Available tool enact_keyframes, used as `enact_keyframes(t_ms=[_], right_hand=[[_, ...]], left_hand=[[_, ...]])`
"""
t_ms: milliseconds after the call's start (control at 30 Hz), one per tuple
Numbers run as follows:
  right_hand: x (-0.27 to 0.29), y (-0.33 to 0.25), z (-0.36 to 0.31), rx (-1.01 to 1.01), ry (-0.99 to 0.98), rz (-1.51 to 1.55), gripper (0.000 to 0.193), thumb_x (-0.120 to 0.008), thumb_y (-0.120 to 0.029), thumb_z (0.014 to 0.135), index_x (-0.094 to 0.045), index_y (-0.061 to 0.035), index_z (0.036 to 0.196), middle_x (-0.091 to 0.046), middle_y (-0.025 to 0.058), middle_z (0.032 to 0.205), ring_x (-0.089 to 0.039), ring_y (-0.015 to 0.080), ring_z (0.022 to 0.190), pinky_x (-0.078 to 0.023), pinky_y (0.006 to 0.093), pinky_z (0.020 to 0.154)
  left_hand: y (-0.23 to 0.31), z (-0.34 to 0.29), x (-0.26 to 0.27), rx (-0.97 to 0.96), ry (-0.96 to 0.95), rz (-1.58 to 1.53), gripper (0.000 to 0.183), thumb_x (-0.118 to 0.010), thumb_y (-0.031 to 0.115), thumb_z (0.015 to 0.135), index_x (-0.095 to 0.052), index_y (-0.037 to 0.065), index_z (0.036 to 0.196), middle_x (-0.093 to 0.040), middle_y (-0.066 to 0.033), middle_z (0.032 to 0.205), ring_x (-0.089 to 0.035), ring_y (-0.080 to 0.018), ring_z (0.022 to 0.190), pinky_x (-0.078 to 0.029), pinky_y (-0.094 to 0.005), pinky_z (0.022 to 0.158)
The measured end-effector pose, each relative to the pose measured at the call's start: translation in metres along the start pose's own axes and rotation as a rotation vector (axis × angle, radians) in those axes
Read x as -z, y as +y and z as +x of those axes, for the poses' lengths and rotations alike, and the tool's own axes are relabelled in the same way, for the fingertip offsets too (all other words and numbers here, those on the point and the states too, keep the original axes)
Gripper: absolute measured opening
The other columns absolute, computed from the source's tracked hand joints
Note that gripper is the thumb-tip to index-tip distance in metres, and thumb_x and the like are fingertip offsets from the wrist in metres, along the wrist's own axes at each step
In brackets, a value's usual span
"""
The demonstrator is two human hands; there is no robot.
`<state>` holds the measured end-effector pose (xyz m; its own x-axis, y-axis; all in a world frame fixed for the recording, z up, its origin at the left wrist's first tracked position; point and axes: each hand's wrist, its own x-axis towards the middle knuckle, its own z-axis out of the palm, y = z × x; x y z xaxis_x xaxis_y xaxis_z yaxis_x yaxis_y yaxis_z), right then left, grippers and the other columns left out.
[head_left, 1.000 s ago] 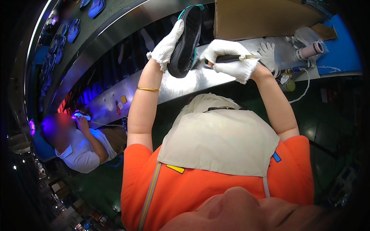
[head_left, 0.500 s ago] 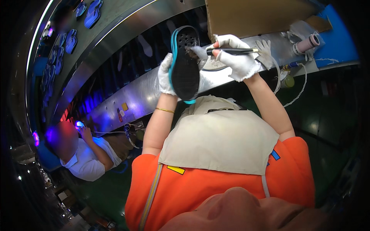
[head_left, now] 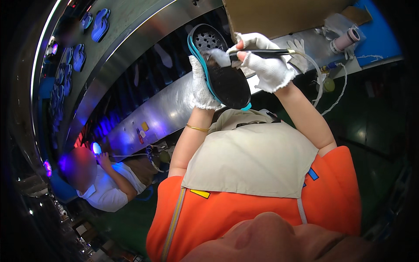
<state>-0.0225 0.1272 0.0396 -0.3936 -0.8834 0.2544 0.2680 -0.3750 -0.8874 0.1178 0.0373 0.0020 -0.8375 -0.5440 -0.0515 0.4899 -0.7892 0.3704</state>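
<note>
My left hand, in a white knit glove, grips the left edge of a black shoe sole with a teal rim. The sole is tilted, with a patch of round holes near its far end. My right hand, in a white glove with bare fingertips, is closed round the dark handle of a brush. Its pale bristles touch the sole just below the holes. A hose shows beside the handle's right end, but I cannot tell whether they are joined.
A metal ledge runs below a conveyor with blue sandals. Spare gloves, a pink cylinder and a cardboard box stand at the right. To the left, a co-worker sits holding a glowing thing.
The sole has turned, its near end swinging to the right. My left hand has shifted right, and the brush has moved a little left across the sole. The co-worker's hand has moved slightly.
</note>
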Motion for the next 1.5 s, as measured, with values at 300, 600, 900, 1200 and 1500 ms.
enact_keyframes(t_ms=[300,600,900,1200,1500], right_hand=[[-0.015,0.010,-0.010,0.129,-0.136,-0.218,0.018,-0.063,0.004,0.081,-0.059,-0.0015,0.097,-0.064,0.0054,0.095,-0.060,0.0085,0.081,-0.050,0.0243,0.077],[-0.017,0.008,-0.018,0.022,-0.186,-0.363,0.015,-0.066,0.002,0.080,-0.062,-0.0013,0.094,-0.065,0.0048,0.093,-0.061,0.0078,0.080,-0.050,0.0232,0.075],[-0.013,0.001,-0.008,0.035,-0.014,-0.228,0.015,-0.065,0.002,0.078,-0.062,-0.0004,0.092,-0.065,0.0058,0.090,-0.063,0.0096,0.081,-0.051,0.0233,0.076],[-0.017,0.009,-0.020,-0.014,-0.060,-0.180,0.011,-0.065,-0.001,0.082,-0.061,-0.0020,0.092,-0.062,0.0044,0.091,-0.059,0.0092,0.083,-0.049,0.0251,0.075],[-0.009,0.011,-0.018,-0.006,-0.165,-0.131,0.014,-0.063,0.004,0.083,-0.059,-0.0006,0.095,-0.063,0.0077,0.098,-0.061,0.0114,0.086,-0.050,0.0266,0.076]], left_hand=[[0.009,0.008,-0.003,-0.164,0.055,0.170,0.073,-0.038,0.066,0.088,-0.048,0.004,0.126,-0.058,-0.0149,0.118,-0.056,-0.0274,0.107,-0.046,-0.0399,0.096],[0.021,0.009,-0.010,-0.182,0.056,0.186,0.085,-0.033,0.074,0.084,-0.051,-0.002,0.120,-0.061,-0.0160,0.108,-0.058,-0.0285,0.099,-0.048,-0.0391,0.091],[0.010,-0.008,-0.032,-0.221,0.119,0.091,0.080,-0.037,0.073,0.084,-0.048,0.009,0.130,-0.057,-0.0120,0.120,-0.055,-0.0271,0.106,-0.046,-0.0399,0.096],[0.018,-0.002,-0.026,-0.262,0.040,0.075,0.073,-0.038,0.068,0.086,-0.049,0.012,0.132,-0.056,-0.0147,0.125,-0.056,-0.0334,0.108,-0.044,-0.0452,0.097],[0.027,0.002,-0.019,-0.238,-0.011,0.091,0.074,-0.034,0.066,0.089,-0.045,0.009,0.135,-0.054,-0.0163,0.127,-0.055,-0.0343,0.111,-0.045,-0.0478,0.097]])
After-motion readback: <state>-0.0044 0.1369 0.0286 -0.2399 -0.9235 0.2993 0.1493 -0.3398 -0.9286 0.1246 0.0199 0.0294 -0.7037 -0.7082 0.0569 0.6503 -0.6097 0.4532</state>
